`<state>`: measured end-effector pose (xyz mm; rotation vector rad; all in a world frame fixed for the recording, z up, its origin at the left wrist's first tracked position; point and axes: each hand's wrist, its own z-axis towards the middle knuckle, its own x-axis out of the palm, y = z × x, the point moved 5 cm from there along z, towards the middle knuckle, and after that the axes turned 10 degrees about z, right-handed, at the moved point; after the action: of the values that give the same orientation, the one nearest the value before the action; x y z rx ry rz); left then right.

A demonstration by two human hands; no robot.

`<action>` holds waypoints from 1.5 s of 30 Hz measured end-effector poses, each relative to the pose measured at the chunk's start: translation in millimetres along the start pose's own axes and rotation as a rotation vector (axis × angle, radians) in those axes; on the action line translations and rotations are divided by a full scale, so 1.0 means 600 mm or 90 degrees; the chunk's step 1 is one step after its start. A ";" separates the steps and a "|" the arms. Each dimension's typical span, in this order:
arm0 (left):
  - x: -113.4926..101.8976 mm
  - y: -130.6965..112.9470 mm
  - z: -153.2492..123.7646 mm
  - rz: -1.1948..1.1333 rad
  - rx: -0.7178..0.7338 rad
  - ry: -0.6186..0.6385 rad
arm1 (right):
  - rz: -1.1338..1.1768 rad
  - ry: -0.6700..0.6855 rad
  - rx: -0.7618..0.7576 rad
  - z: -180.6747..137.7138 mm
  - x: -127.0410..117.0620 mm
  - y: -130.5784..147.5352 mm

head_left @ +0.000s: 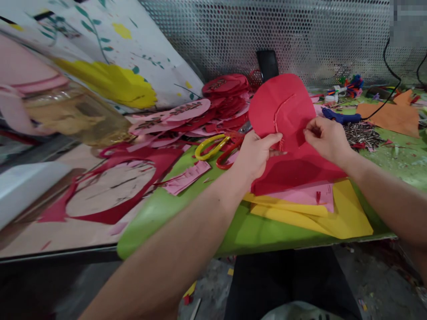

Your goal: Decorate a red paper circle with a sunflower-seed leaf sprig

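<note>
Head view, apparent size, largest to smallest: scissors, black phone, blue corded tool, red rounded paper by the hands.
1. Red rounded paper
2. Scissors
3. Black phone and blue corded tool, unranked: the phone is blockier, the tool longer but slimmer, so too close to call.

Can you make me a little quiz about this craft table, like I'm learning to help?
1. True or false: the left hand is at the red cord.
2. What colour is the table cover under the yellow sheets? A) blue B) green C) black
3. What shows just above the round red paper, by the metal panel?

Key:
1. True
2. B
3. A black phone
</note>
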<state>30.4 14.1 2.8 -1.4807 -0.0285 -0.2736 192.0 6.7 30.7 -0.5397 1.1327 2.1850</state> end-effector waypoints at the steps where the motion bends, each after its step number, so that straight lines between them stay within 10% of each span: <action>1: -0.002 0.001 0.001 0.002 -0.001 -0.007 | 0.004 -0.019 0.010 0.003 -0.005 -0.007; 13: 0.000 0.001 -0.001 0.046 -0.033 0.026 | 0.245 -0.189 0.031 0.022 -0.023 -0.062; 20: 0.014 0.013 -0.008 0.075 -0.076 0.167 | 0.428 -0.013 0.106 0.014 0.007 -0.047; 34: -0.009 -0.004 0.009 0.058 -0.029 0.071 | 0.500 0.136 0.120 0.004 0.022 -0.022; 45: -0.018 -0.003 0.014 0.044 0.002 0.002 | 0.236 -0.199 -0.005 0.021 -0.023 -0.058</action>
<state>20.5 23.9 3.2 -1.4755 0.0255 -0.2199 224.7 28.0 25.3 0.0189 1.1178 2.4753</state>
